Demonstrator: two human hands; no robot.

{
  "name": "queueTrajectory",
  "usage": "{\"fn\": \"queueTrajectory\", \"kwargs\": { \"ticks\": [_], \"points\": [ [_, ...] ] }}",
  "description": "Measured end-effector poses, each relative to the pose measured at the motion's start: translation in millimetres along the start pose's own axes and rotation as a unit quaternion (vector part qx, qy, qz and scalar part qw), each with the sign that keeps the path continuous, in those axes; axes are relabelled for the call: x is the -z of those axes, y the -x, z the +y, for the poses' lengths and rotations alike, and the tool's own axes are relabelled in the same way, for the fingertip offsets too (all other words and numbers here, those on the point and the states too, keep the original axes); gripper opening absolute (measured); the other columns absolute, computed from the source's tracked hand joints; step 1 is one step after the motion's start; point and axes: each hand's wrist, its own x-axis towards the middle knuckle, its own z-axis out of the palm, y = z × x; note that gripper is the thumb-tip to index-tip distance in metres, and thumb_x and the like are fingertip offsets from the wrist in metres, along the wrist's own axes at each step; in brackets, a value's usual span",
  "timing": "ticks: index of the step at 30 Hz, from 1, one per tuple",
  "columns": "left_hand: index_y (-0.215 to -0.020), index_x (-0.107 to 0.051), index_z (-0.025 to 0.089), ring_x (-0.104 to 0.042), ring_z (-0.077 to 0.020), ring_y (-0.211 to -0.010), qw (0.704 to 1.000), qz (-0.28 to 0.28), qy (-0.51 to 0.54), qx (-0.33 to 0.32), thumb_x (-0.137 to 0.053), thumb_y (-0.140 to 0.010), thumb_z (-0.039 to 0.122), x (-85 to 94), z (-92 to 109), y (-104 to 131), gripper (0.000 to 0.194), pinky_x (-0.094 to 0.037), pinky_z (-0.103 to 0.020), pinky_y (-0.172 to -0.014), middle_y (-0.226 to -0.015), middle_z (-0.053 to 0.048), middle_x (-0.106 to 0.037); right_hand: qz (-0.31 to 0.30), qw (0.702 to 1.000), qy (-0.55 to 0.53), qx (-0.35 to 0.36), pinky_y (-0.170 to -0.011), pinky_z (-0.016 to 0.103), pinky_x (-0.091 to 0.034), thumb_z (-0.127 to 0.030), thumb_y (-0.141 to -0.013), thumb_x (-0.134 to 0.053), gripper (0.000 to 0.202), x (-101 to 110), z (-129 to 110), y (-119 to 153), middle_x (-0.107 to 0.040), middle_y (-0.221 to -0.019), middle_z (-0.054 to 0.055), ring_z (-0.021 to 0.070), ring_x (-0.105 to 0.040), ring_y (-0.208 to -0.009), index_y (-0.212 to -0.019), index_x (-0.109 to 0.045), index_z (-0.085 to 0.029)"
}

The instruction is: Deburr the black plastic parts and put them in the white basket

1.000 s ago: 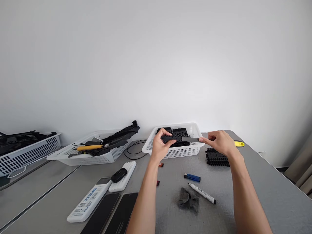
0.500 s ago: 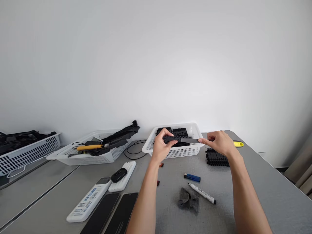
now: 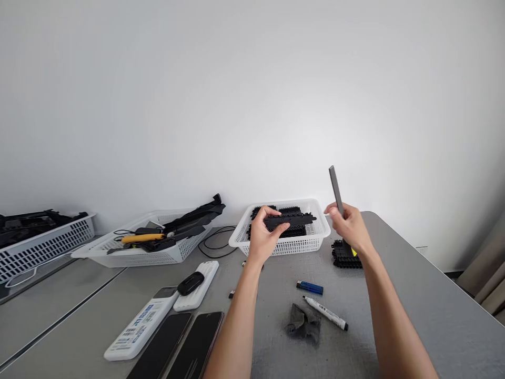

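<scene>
My left hand [image 3: 265, 234] grips a dark toothed plastic strip [image 3: 295, 220] between thumb and fingers, above the front part of a white basket [image 3: 280, 246]. Inside that basket lie several similar black toothed parts [image 3: 291, 210]. To the right, my right hand [image 3: 349, 226] is closed around a flat file [image 3: 335, 187], its grey blade pointing up. A bit of the file's yellow handle shows below the palm. The blade and the strip are apart. Under my right hand, a stack of black toothed parts [image 3: 344, 258] rests on the table.
On the table [image 3: 284, 363] lie a blue lighter [image 3: 310, 287], a white marker [image 3: 325, 313] and a crumpled grey cloth [image 3: 303, 322]. Left of my forearm are two dark phones [image 3: 195, 345] and white power banks [image 3: 144, 326]. Another white basket [image 3: 145, 258] holds black parts and a yellow-handled tool [image 3: 142, 238].
The file has come away from the strip and swung from level to nearly upright in my right hand. My left hand has stayed in place, holding the strip.
</scene>
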Motion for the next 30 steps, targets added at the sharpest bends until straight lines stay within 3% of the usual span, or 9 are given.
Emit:
{"fn": "queueTrajectory", "kwargs": {
  "ticks": [3,7,11,15,18,22,26,28,30],
  "points": [
    [-0.087,-0.056,0.021,-0.057,-0.0183,-0.083,1.0,-0.003,0.028,0.009,-0.079,-0.068,0.035,-4.0,3,1,0.033,-0.044,-0.029,-0.075,-0.087,-0.001,-0.059,-0.048,0.997,-0.032,-0.052,-0.045,0.023,-0.023,-0.058,-0.074,-0.074,0.045,-16,-1,-1,-0.032,-0.06,-0.006,0.0094,-0.03,-0.051,-0.095,-0.064,-0.019],
    [-0.087,-0.056,0.021,-0.055,-0.017,-0.078,0.999,-0.005,0.044,0.016,-0.075,-0.073,0.04,-9.4,8,3,0.03,-0.043,-0.027,-0.071,-0.083,0.0,-0.057,-0.069,0.987,-0.087,-0.115,-0.042,0.023,-0.016,-0.057,-0.067,-0.08,0.046,-29,0,-2,-0.029,-0.055,-0.008,0.0073,-0.024,-0.048,-0.081,-0.059,-0.019],
    [-0.086,-0.056,0.021,-0.057,-0.0194,-0.091,1.0,-0.002,0.023,0.012,-0.066,-0.081,0.04,-12.8,13,6,0.022,-0.042,-0.028,-0.074,-0.089,-0.003,-0.058,-0.067,0.978,-0.138,-0.139,-0.042,0.022,-0.015,-0.052,-0.067,-0.082,0.044,-31,2,-1,-0.027,-0.05,-0.01,0.0066,-0.021,-0.046,-0.077,-0.055,-0.02],
    [-0.102,-0.05,0.023,-0.057,-0.0211,-0.098,0.998,-0.043,0.04,0.038,-0.066,-0.082,0.04,-10.9,12,8,0.03,-0.042,-0.028,-0.072,-0.095,-0.005,-0.06,-0.088,0.971,-0.174,-0.138,-0.042,0.021,-0.016,-0.045,-0.064,-0.086,0.042,-26,5,-2,-0.031,-0.053,-0.009,0.0062,-0.024,-0.047,-0.078,-0.055,-0.019],
    [-0.115,-0.04,0.026,-0.055,-0.0222,-0.112,0.993,-0.068,0.091,0.037,-0.066,-0.082,0.041,-10.0,5,8,0.045,-0.045,-0.034,-0.087,-0.111,-0.007,-0.06,-0.085,0.968,-0.19,-0.14,-0.041,0.021,-0.016,-0.042,-0.063,-0.086,0.041,-23,7,-3,-0.033,-0.053,-0.009,0.0055,-0.024,-0.046,-0.078,-0.056,-0.019],
    [-0.117,-0.034,0.029,-0.032,-0.0235,-0.142,0.986,-0.014,0.114,0.117,-0.068,-0.081,0.048,-15.3,-3,9,0.052,-0.038,-0.039,-0.107,-0.147,-0.011,-0.037,-0.049,0.968,-0.209,-0.129,-0.041,0.022,-0.017,-0.039,-0.064,-0.085,0.036,-26,5,-2,-0.034,-0.05,-0.01,0.0051,-0.023,-0.044,-0.077,-0.059,-0.018],
    [-0.122,-0.032,0.033,-0.055,-0.0257,-0.126,0.933,-0.075,0.279,0.216,-0.066,-0.079,0.06,-25.7,3,11,0.061,-0.047,-0.044,-0.099,-0.134,-0.01,-0.052,-0.044,0.971,-0.209,-0.107,-0.04,0.022,-0.018,-0.039,-0.065,-0.083,0.033,-33,1,1,-0.034,-0.049,-0.009,0.006,-0.026,-0.043,-0.08,-0.063,-0.018],
    [-0.128,-0.029,0.036,-0.063,-0.0257,-0.115,0.911,-0.072,0.347,0.212,-0.068,-0.078,0.061,-29.8,9,10,0.068,-0.05,-0.045,-0.096,-0.131,-0.009,-0.057,-0.061,0.974,-0.194,-0.1,-0.04,0.022,-0.018,-0.04,-0.065,-0.083,0.033,-36,-1,2,-0.034,-0.049,-0.009,0.0061,-0.026,-0.043,-0.081,-0.066,-0.018],
    [-0.133,-0.028,0.038,-0.063,-0.0244,-0.114,0.912,-0.035,0.364,0.186,-0.068,-0.077,0.061,-31.8,14,9,0.073,-0.051,-0.043,-0.096,-0.133,-0.007,-0.058,-0.09,0.974,-0.185,-0.097,-0.039,0.022,-0.019,-0.041,-0.066,-0.082,0.034,-37,-3,3,-0.034,-0.052,-0.009,0.0058,-0.026,-0.044,-0.085,-0.068,-0.017]
  ]
}}
